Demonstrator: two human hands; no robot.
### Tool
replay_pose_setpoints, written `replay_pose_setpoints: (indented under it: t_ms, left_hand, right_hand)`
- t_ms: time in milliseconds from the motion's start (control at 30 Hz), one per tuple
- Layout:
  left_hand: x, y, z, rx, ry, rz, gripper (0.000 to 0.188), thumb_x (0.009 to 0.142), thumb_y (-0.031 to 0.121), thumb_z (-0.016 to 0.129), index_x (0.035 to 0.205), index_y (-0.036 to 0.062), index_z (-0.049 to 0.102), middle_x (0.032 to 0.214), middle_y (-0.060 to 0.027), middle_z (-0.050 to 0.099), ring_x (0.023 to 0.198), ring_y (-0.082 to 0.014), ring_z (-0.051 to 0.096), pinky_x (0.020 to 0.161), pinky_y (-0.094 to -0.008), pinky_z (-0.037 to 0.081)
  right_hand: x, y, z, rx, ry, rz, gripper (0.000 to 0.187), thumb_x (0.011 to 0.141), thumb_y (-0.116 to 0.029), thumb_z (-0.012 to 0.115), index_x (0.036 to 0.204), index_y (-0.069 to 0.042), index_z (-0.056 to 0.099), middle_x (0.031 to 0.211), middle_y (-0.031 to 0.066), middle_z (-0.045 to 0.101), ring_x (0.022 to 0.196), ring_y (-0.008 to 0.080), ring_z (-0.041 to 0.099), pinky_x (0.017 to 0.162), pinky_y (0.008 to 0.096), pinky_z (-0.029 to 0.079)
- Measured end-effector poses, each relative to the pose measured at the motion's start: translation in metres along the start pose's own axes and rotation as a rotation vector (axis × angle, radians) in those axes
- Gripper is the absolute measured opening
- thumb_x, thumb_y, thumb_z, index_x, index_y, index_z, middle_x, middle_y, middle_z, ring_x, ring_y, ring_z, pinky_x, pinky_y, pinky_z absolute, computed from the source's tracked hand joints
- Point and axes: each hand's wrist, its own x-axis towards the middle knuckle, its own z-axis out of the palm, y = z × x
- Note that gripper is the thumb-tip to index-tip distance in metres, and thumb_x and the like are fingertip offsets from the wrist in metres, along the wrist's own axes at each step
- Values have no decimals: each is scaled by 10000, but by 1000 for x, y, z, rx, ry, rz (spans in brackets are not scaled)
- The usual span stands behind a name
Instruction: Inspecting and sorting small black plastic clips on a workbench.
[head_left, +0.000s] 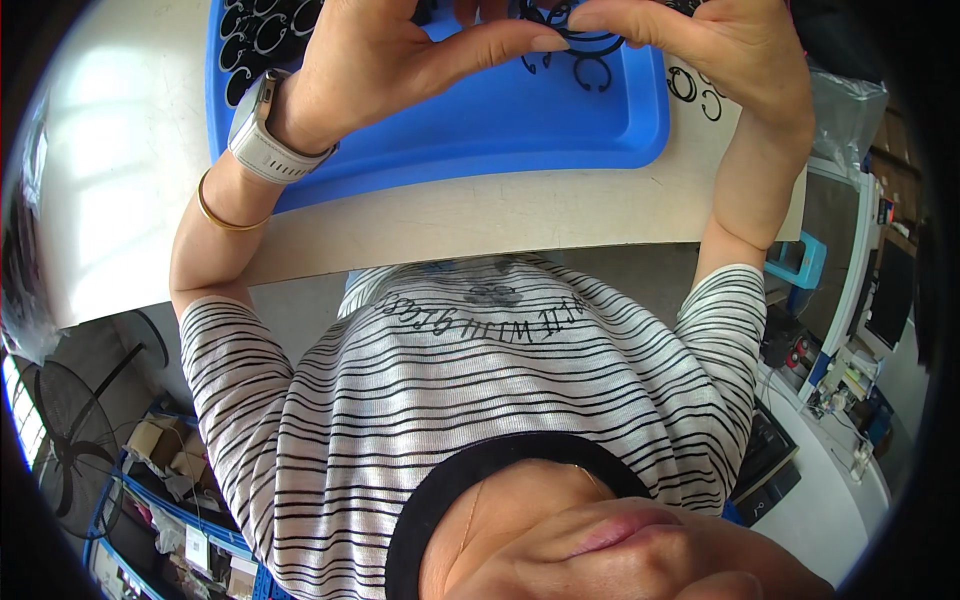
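Note:
A blue tray [480, 135] lies on the table in front of me. Black open snap rings [592, 72] are loose in it below my thumbs, and a dense group of black rings [268, 35] fills its left end. My left hand [400, 60] and my right hand [725, 45] reach over the tray, thumbs pointing toward each other. Between the thumb tips is a black snap ring [603, 44], seemingly pinched by both hands. The upper frame edge cuts off most of my other fingers.
A few more rings [683, 85] lie on the pale table [110, 150], right of the tray. Clear plastic [845, 110] hangs beyond the table's right side. At the lower left are a black fan [75, 440] and blue shelving holding boxes [165, 445].

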Motion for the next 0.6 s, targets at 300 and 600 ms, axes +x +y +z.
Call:
replay_pose_setpoints:
  t_ms: [300, 600]
  left_hand:
    - [-1, -1, 3, -15, 35, 6, 624, 879, -19, 781, 1380, -61, 410, 960, -134, 723, 774, -132, 715, 618, -212, 558]
    - [4, 9, -3, -39, -93, -148, 595, 868, -19, 793, 1357, -51, 455, 980, -130, 733, 776, -134, 713, 644, -240, 564]
  right_hand:
    - [2, -12, 1, -102, -17, -9, 250, 829, -61, 833, 1025, -4, 689, 795, 50, 723, 704, 83, 687, 606, 223, 526]
    - [2, 3, -5, -44, -66, -36, 184, 833, -51, 822, 928, 7, 676, 789, 80, 727, 715, 126, 707, 642, 259, 550]
